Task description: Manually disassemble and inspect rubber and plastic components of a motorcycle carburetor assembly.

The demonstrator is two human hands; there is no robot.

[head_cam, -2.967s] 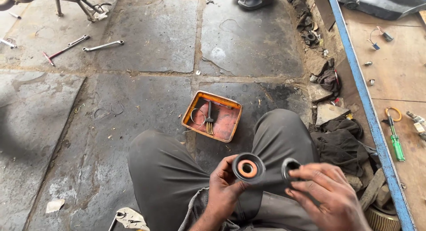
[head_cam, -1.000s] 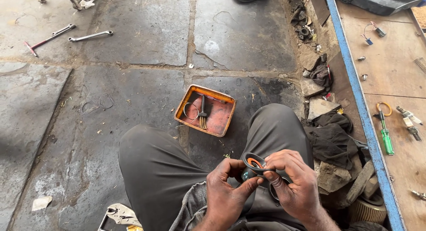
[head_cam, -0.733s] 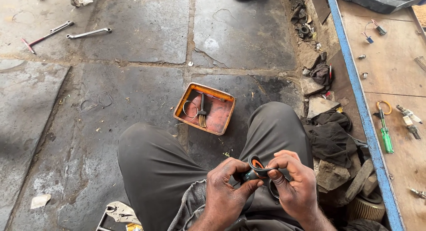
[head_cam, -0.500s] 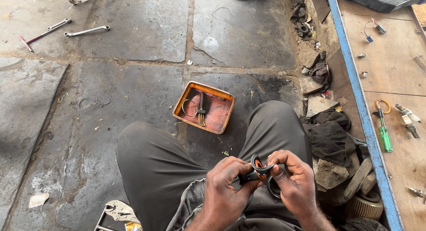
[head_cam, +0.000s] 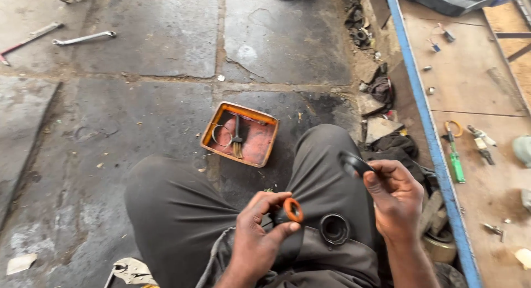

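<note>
- The left hand is pinching an orange ring set on a dark part, holding it over the lap.
- The right hand is gripping a black ring, raised beside the knee.
- A black cup is resting on the lap between the hands.
- The parts are lying separated; the step looks like sorting or fitting them.
- Any next move is calling for lining the rings up squarely.
- An orange tray with a brush is sitting just ahead on the floor.
</note>
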